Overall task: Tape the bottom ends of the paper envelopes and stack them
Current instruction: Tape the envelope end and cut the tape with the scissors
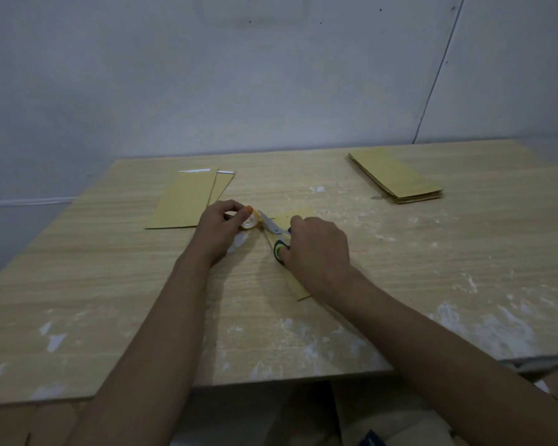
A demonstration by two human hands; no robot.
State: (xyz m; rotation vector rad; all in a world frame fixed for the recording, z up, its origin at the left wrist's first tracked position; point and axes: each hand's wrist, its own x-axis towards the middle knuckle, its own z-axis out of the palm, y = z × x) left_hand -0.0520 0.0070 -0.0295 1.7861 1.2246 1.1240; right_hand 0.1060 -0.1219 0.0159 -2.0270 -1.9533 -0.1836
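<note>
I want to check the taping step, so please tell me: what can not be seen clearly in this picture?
All in the head view:
- Envelope being taped: mostly hidden under the right hand and scissors.
- Tape strip: too thin and clear to see between the tape roll, held by the left hand, and the blades.
- Stack: envelope count too small to tell.

Both forearms come in from the bottom edge bare, w/ no sleeve, cuff or glove showing anywhere up to the frame edge. Left hand (219, 228): one nail painted bright orange, other nails not clear enough to tell; no ring or band visible on wrist or fingers. Right hand (316, 249): back of hand faces camera, knuckles rounded, wrist bare too, nails hidden from this view.
</note>
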